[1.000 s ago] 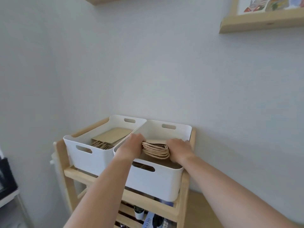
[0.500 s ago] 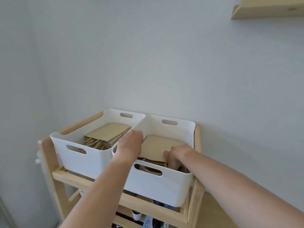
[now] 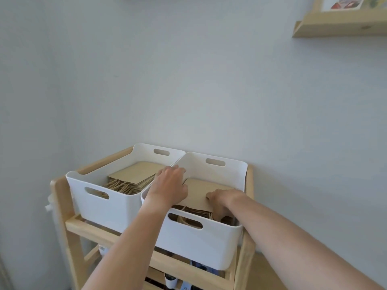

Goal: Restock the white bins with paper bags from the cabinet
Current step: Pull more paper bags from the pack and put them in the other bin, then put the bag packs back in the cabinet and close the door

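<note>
Two white bins stand side by side on a wooden cart. The left bin (image 3: 100, 206) holds a flat stack of brown paper bags (image 3: 134, 174) with their twisted handles toward me. In the right bin (image 3: 199, 243) lies another stack of paper bags (image 3: 201, 191). My left hand (image 3: 169, 185) rests on top of this stack at its left edge, fingers reaching toward the wall between the bins. My right hand (image 3: 222, 199) is at the stack's near right corner, its fingers curled down over the edge into the bin. The fingertips are hidden.
The wooden cart (image 3: 60, 201) stands against a pale wall in a corner. Its lower shelf holds small items, partly hidden. A wooden wall ledge (image 3: 335, 26) with a picture hangs at the upper right. Wooden flooring shows to the cart's right.
The stack I carried by both hands, handles facing me, now lies flat in the right bin. My hands have sunk with it and stay on it; the view has shifted slightly.
</note>
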`<state>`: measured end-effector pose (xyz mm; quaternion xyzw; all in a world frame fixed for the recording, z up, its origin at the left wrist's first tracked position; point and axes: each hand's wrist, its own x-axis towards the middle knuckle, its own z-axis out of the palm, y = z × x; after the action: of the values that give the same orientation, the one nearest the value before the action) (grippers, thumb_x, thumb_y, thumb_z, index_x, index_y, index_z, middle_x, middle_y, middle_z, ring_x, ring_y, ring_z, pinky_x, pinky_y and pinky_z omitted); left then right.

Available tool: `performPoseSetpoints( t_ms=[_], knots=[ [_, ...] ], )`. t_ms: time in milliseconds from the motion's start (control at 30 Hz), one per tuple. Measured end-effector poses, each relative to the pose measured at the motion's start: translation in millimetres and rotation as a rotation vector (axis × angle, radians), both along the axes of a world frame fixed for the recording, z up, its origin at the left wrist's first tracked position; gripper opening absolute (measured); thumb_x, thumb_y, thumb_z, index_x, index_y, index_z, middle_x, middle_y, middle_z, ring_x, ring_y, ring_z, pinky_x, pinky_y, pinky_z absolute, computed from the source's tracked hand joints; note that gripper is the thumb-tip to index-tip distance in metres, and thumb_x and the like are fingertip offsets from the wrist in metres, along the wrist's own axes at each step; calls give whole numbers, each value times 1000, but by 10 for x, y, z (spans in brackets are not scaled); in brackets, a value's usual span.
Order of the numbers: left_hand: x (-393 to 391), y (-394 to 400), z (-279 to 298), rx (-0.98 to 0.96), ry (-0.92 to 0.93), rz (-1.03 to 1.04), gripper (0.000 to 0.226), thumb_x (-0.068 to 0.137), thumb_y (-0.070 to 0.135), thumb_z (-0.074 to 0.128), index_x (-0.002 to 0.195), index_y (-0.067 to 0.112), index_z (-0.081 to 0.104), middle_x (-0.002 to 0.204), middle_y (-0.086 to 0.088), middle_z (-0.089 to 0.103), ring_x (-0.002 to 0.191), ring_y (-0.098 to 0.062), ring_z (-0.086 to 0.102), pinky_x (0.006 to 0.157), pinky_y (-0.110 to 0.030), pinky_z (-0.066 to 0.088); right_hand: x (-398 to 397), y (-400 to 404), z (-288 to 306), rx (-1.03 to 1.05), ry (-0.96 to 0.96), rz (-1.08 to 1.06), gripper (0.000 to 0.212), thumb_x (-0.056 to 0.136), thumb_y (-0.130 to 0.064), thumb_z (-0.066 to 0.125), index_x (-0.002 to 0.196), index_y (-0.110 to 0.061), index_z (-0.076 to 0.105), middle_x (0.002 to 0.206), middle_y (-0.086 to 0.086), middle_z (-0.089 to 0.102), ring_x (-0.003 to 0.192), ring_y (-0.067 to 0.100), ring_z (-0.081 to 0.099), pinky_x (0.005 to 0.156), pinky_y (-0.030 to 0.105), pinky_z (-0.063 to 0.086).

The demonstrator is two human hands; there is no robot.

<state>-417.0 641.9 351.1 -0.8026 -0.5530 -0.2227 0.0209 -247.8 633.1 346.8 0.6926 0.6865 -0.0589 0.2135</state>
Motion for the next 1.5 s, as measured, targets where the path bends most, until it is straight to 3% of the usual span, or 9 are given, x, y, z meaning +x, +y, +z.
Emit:
performPoseSetpoints(
  t_ms=[167, 300, 467, 667, 767, 900, 1100, 1300, 1500],
  knots=[
    [6, -8, 2, -44, 85, 44, 43, 92, 27, 52, 130, 8, 53, 135, -9, 52, 124, -28, 50, 103, -39, 38, 122, -177, 228, 18, 188, -42, 103, 59, -37, 72, 152, -30, 29, 150, 0, 43, 131, 30, 47, 104, 44, 44],
    [168, -102, 74, 79, 186, 99, 35, 95, 35, 40, 120, 14, 54, 126, -6, 51, 114, -27, 53, 94, -40, 44, 463, -458, 327, 336, 355, 21, 68, 93, -47, 44, 155, -24, 27, 163, 8, 20, 151, 26, 8, 121, 47, 1],
    [744, -405, 170, 20, 36, 64, 42, 98, 39, 31, 123, 13, 53, 126, -9, 52, 120, -31, 49, 99, -43, 38, 1101, -777, 260, 438, 319, -96, 70, 100, -57, 20, 158, -18, 15, 166, 13, 5, 152, 31, 1, 120, 52, -3],
    [1629, -830, 34, 23, 135, -11, 47, 98, 42, 25, 131, 15, 45, 136, -10, 45, 131, -34, 37, 106, -46, 28, 1745, -1287, 12, 408, 249, -204, 73, 101, -59, 15, 160, -20, -3, 166, 9, -8, 152, 30, -10, 120, 52, -10],
    [1991, -1046, -63, 80, 145, -74, 48, 98, 39, 27, 137, 15, 43, 138, -9, 45, 132, -32, 38, 107, -45, 29, 2046, -1577, -134, 400, 244, -238, 72, 101, -58, 16, 159, -20, -3, 166, 9, -9, 152, 30, -9, 120, 52, -10],
    [2366, -1434, -490, -18, 45, -163, 45, 95, 39, 25, 123, 14, 49, 124, -11, 52, 117, -36, 52, 97, -47, 40, 2431, -2010, -535, 367, 277, -337, 73, 100, -59, 16, 159, -20, -1, 167, 9, -6, 152, 32, -7, 120, 53, -8],
    [2627, -2281, -1875, -424, 98, -102, 55, 99, 41, 31, 148, 15, 29, 146, -15, 39, 127, -39, 44, 102, -48, 37, 2710, -3074, -1733, 197, 271, -419, 75, 101, -59, 20, 159, -15, 4, 165, 17, -3, 151, 38, -3, 120, 56, -6],
    [2528, -3269, -2945, -831, 341, 178, 73, 99, 51, 27, 155, 16, -4, 160, -22, 9, 140, -40, 31, 109, -52, 31, 2549, -4077, -2725, 143, 381, -464, 76, 100, -59, 28, 158, -13, 9, 154, 22, 26, 139, 36, 28, 114, 46, 25],
    [2313, -3841, -3261, -717, 118, 164, 81, 94, 61, 33, 155, 21, -1, 147, -18, 35, 131, -38, 36, 103, -52, 34, 2144, -4541, -3207, 320, 288, -257, 70, 97, -50, 36, 154, -9, 29, 124, 22, 51, 108, 37, 48, 93, 48, 40]
  ],
)
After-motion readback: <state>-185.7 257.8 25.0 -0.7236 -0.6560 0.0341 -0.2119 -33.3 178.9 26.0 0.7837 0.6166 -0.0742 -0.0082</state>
